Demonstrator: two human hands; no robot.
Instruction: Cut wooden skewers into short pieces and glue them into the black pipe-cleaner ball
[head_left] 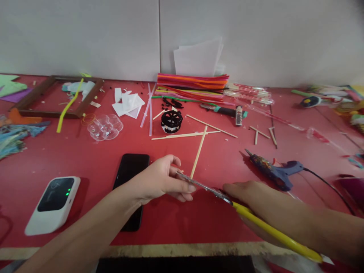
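My left hand (pixel 162 178) is closed in a pinch on the near end of a thin wooden stick (pixel 199 149), which slants away across the red table (pixel 85 159). My right hand (pixel 256 195) grips scissors (pixel 207 188) with long yellow handles that run back along my forearm. The metal blades point left and meet the stick's near end right beside my left fingertips. Whether the blades are parted or closed is hard to tell.
A black phone (pixel 131 174) and a white pocket router (pixel 54 203) lie by my left arm. A blue glue gun (pixel 277 172) lies at right. Further back are loose sticks, a black pipe-cleaner wheel (pixel 171 121), stacked coloured pipe cleaners (pixel 193 81), a clear plastic piece (pixel 105 127) and a wooden frame (pixel 34 96).
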